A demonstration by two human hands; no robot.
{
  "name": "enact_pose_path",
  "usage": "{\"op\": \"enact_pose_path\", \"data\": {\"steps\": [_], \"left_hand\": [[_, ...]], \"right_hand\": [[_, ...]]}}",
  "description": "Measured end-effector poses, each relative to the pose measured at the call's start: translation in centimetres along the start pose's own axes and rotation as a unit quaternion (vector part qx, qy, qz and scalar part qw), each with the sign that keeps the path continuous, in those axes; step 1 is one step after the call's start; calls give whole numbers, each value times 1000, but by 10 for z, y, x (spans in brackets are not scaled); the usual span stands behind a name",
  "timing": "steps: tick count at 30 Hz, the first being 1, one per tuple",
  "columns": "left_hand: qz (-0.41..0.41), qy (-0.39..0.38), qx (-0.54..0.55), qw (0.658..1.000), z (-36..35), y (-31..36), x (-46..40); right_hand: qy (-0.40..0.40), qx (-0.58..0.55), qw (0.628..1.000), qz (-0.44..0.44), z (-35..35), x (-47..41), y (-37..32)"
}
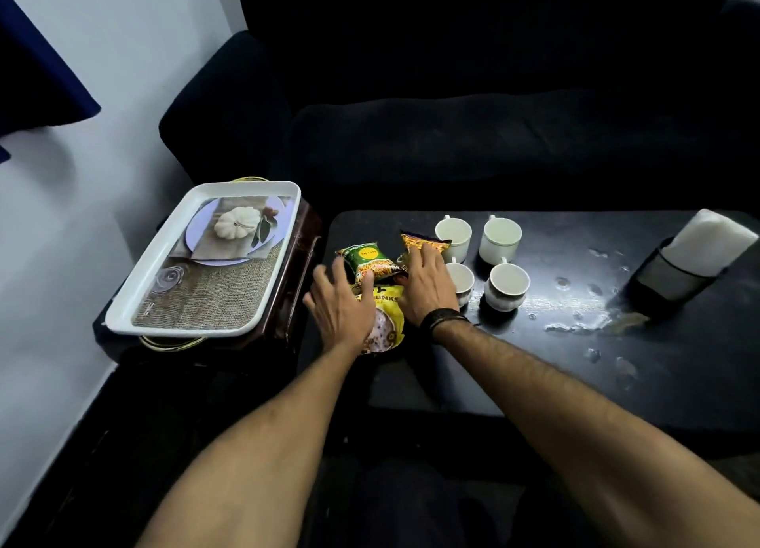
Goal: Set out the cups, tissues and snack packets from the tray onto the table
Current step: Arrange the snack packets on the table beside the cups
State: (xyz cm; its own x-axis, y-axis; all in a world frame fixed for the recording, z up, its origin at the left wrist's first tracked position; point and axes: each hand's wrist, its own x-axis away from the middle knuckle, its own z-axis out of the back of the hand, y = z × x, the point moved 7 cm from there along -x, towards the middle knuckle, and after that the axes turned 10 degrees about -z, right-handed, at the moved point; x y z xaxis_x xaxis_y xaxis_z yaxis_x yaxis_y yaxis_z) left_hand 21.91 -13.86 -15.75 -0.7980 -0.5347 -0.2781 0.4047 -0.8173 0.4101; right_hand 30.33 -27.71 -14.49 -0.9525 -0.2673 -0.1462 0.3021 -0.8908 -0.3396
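Left hand (343, 309): spread flat on the yellow snack packet (384, 321).
Right hand (427, 288): fingers loose over the orange foil packet (423, 242).
White rectangular tray (123, 317): holds nothing.

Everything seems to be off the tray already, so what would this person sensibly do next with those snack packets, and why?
Probably spread the packets apart. The tray is bare, and four cups and the tissue holder already stand on the table. The green packet overlaps the yellow packet, with the left hand and right hand resting on the pile.
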Motion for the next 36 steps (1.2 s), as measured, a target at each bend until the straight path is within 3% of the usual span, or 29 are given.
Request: {"op": "enact_pose_path", "data": {"steps": [4,6,8,11,17,27,36], "left_hand": [[-27,-129,-2,991,-27,25,-40],[17,-216,7,976,-45,21,-44],[56,-257,13,965,-52,9,-42],[42,-250,11,967,-51,-3,-41],[-75,-231,-37,969,-55,-7,-51],[-85,-249,-2,965,-74,-5,-80],[-92,-264,-19,960,-81,2,-101]], "right_hand": [[-61,-41,997,10,-17,-5,-6],[-84,-77,993,4,-22,-9,-8],[-123,-79,989,15,-28,-14,-10],[-171,-59,982,46,-36,-23,-14],[-136,31,984,109,-41,-49,-26],[-239,72,968,-30,-80,-68,-9],[-247,61,966,-53,-84,-90,-6]]}}
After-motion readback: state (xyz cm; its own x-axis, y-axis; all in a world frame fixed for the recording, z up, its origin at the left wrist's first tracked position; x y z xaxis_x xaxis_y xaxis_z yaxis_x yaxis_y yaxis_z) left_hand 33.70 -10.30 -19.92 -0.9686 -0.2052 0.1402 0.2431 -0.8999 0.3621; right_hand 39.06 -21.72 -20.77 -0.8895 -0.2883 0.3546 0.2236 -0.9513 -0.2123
